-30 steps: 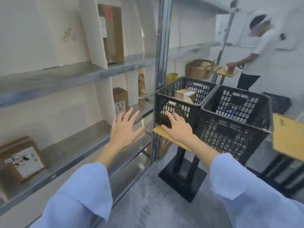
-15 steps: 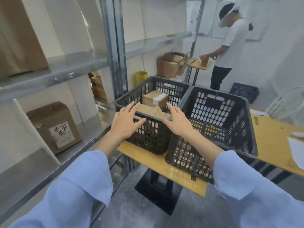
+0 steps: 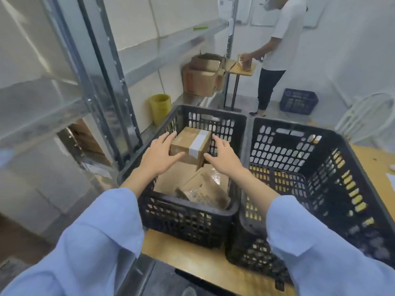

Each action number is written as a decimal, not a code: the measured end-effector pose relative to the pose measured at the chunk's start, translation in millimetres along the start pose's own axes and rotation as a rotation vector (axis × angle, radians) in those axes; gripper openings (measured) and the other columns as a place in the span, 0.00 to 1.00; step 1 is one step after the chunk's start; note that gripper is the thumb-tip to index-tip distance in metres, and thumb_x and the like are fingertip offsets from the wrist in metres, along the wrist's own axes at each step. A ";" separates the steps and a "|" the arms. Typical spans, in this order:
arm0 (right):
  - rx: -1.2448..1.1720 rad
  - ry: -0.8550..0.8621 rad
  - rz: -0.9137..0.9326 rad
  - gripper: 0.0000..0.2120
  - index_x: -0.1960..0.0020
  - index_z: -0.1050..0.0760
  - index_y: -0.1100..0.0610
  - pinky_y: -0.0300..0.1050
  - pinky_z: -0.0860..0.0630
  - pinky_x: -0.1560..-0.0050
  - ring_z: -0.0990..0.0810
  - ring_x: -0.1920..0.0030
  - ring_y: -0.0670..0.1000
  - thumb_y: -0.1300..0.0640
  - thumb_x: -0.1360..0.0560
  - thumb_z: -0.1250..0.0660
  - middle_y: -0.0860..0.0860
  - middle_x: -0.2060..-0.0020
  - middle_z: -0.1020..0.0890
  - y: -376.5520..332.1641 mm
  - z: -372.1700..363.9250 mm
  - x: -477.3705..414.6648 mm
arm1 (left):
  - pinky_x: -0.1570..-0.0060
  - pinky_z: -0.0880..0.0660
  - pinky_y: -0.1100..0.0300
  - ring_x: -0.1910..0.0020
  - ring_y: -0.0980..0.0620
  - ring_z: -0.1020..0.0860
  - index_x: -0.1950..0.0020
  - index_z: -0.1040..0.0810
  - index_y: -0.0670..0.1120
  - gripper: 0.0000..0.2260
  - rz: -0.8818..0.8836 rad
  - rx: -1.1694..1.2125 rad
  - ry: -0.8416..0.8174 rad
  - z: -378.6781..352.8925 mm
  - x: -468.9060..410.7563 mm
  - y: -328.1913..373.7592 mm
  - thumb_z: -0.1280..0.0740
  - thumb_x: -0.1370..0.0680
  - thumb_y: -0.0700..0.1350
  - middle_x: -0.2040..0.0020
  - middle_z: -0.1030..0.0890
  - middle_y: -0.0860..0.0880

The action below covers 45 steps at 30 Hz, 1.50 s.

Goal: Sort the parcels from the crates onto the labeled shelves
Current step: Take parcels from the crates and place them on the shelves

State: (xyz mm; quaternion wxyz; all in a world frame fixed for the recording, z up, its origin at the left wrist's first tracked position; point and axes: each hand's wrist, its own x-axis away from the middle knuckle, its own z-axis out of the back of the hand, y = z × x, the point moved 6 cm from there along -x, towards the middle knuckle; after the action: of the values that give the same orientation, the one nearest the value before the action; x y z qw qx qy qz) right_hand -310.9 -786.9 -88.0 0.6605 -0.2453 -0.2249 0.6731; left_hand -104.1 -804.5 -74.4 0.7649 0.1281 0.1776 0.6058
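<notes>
Over the black crate [image 3: 188, 212], left hand [image 3: 159, 155] and right hand [image 3: 224, 158] flank a taped parcel [image 3: 190, 144]; fingers [image 3: 166, 138] straight, spread apart, contact uncertain.

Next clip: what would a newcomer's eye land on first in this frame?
The left hand and right hand, fingers spread, flank a brown box banded with white tape. It sits atop other parcels in the left black crate. A second black crate stands right beside it, and farther back a person in a white shirt works at a small stand.
</notes>
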 end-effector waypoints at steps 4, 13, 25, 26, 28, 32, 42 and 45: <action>-0.051 -0.019 -0.111 0.39 0.20 0.49 0.53 0.54 0.33 0.31 0.36 0.27 0.57 0.47 0.23 0.32 0.55 0.24 0.40 12.0 -23.9 -49.6 | 0.27 0.40 0.45 0.23 0.43 0.45 0.20 0.46 0.54 0.34 0.014 0.091 -0.106 -27.7 -60.3 -27.6 0.36 0.21 0.59 0.20 0.45 0.49; -0.116 -0.087 -0.240 0.46 0.21 0.46 0.50 0.56 0.31 0.31 0.33 0.29 0.56 0.45 0.31 0.24 0.55 0.28 0.32 42.7 -79.8 -113.8 | 0.28 0.38 0.42 0.24 0.43 0.41 0.20 0.48 0.53 0.40 0.093 0.257 -0.263 -91.1 -128.4 -74.6 0.28 0.25 0.55 0.21 0.43 0.48; -0.108 -0.129 -0.295 0.55 0.19 0.54 0.55 0.57 0.36 0.27 0.38 0.25 0.57 0.49 0.33 0.21 0.56 0.23 0.41 61.5 -117.0 -151.7 | 0.39 0.33 0.59 0.34 0.53 0.29 0.26 0.35 0.51 0.42 0.115 0.484 -0.218 -125.1 -158.2 -85.3 0.21 0.37 0.45 0.32 0.28 0.49; -0.111 -0.123 -0.296 0.55 0.19 0.53 0.55 0.57 0.36 0.28 0.38 0.26 0.57 0.50 0.33 0.21 0.57 0.23 0.41 63.1 -119.1 -153.1 | 0.38 0.34 0.59 0.34 0.51 0.29 0.26 0.35 0.50 0.42 0.117 0.485 -0.201 -125.8 -159.2 -86.3 0.20 0.37 0.44 0.31 0.27 0.49; -0.120 -0.103 -0.302 0.54 0.20 0.52 0.55 0.55 0.35 0.28 0.36 0.27 0.56 0.50 0.34 0.21 0.56 0.24 0.40 63.6 -120.3 -154.4 | 0.35 0.33 0.57 0.32 0.48 0.30 0.24 0.36 0.49 0.44 0.133 0.452 -0.191 -125.8 -159.5 -87.5 0.20 0.37 0.44 0.30 0.28 0.47; -0.147 -0.086 -0.305 0.53 0.20 0.49 0.55 0.53 0.35 0.29 0.35 0.28 0.55 0.52 0.35 0.20 0.55 0.26 0.37 63.0 -115.4 -153.0 | 0.32 0.33 0.52 0.31 0.47 0.30 0.24 0.37 0.47 0.45 0.138 0.403 -0.179 -120.4 -156.5 -84.5 0.19 0.37 0.46 0.30 0.28 0.46; -0.162 -0.025 -0.154 0.57 0.20 0.52 0.55 0.52 0.34 0.31 0.34 0.29 0.54 0.53 0.37 0.18 0.55 0.29 0.35 26.9 -50.3 -139.3 | 0.35 0.32 0.54 0.33 0.50 0.29 0.26 0.35 0.47 0.41 0.046 0.432 -0.016 -51.7 -131.2 -40.9 0.20 0.34 0.46 0.31 0.26 0.48; -0.180 0.026 -0.041 0.52 0.24 0.43 0.50 0.53 0.27 0.37 0.30 0.32 0.54 0.49 0.41 0.20 0.51 0.35 0.28 10.1 -22.5 -120.2 | 0.36 0.34 0.57 0.32 0.49 0.29 0.25 0.36 0.47 0.42 0.049 0.422 0.048 -26.9 -112.8 -23.2 0.20 0.34 0.47 0.31 0.27 0.48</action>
State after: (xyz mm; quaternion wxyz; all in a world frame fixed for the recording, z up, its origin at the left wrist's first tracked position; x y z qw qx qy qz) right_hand -303.7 -907.8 -107.9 0.6523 -0.3078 -0.2811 0.6331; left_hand -118.0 -920.0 -95.1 0.7015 0.2753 0.3156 0.5766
